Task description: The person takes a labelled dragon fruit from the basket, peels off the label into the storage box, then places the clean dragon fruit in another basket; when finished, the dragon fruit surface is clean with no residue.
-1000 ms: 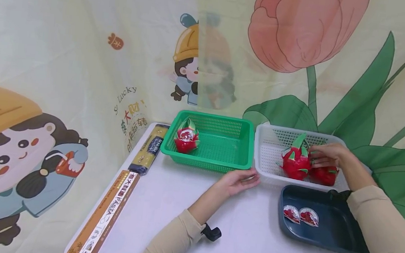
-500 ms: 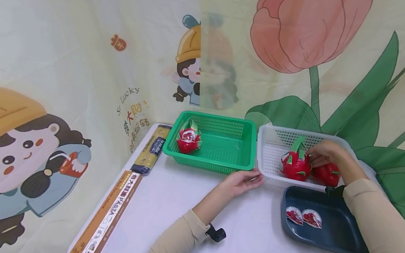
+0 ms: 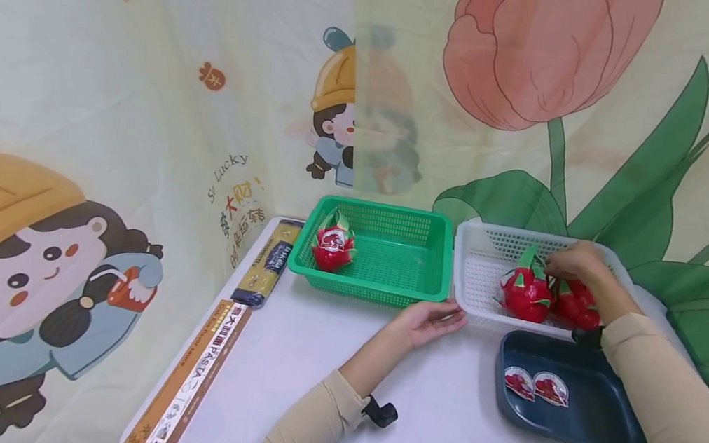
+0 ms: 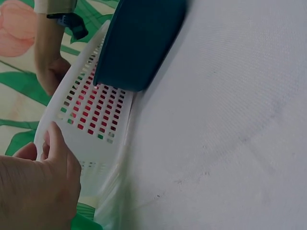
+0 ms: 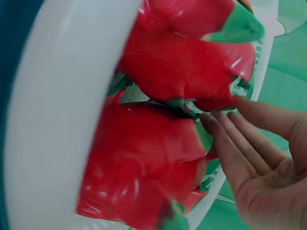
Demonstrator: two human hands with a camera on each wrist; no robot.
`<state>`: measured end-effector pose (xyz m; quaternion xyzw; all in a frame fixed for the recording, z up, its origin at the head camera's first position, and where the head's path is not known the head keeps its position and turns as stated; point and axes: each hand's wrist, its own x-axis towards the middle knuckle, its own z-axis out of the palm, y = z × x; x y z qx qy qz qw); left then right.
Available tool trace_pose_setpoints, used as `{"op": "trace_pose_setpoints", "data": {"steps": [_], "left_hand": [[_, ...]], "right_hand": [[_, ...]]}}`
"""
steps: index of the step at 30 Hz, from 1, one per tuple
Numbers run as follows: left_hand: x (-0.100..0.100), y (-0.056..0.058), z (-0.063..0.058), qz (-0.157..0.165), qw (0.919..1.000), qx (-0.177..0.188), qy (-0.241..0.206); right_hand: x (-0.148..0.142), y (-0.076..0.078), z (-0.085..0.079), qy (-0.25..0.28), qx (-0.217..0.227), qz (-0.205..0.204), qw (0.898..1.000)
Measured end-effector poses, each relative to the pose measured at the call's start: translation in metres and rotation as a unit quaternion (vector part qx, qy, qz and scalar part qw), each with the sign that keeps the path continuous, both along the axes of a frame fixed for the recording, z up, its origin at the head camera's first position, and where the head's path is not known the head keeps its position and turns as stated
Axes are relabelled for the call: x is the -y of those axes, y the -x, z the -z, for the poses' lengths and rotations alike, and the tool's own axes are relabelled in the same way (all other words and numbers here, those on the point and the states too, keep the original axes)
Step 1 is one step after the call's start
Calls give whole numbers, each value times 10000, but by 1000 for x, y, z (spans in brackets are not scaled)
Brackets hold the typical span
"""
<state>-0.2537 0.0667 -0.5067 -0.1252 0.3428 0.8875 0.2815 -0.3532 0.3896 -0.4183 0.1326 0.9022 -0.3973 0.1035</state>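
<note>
right grip (image 3: 579, 261) at dragon fruits (image 3: 527, 295)

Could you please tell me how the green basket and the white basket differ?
The green basket holds one dragon fruit; two are visible in the white basket. The green basket's fruit bears a visible sticker, while the white basket's fruits show none. Both baskets are rectangular with perforated walls.

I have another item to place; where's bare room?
Free: the green basket right of its dragon fruit, and the tabletop between the pasta box and the left sleeve, or between that sleeve and the navy tray. Crowded: the right of the white basket, with two dragon fruits and the right hand.
</note>
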Motion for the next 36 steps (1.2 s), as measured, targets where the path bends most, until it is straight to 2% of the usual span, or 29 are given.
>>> {"op": "trace_pose_setpoints", "data": {"steps": [3, 8, 12, 15, 18, 22, 25, 30, 36], "left_hand": [[1, 0, 0, 64, 10000, -14, -18], [6, -1, 0, 139, 9999, 14, -85], [16, -3, -1, 120, 9997, 69, -188], [25, -6, -2, 157, 9997, 56, -192], [36, -9, -3, 147, 9997, 36, -168], [54, -14, -5, 72, 9998, -1, -170], [72, -17, -7, -98, 9998, 6, -157], [102, -16, -8, -570, 9984, 37, -30], [140, -11, -13, -1198, 9928, 40, 61]], "right_hand": [[-9, -2, 1, 857, 98, -234, 9960], [-21, -7, -1, 2002, 367, -535, 9776], [-25, -13, -4, 2829, 509, -394, 9570], [-27, -17, -4, 3227, 593, -278, 9442], [-27, -21, -5, 3320, 566, -324, 9410], [-19, -25, -8, 3235, 466, -515, 9437], [-7, -27, -13, 3132, 409, -597, 9469], [18, -30, -20, 2800, 217, -838, 9561], [58, -24, -29, 3166, 230, -720, 9455]]}}
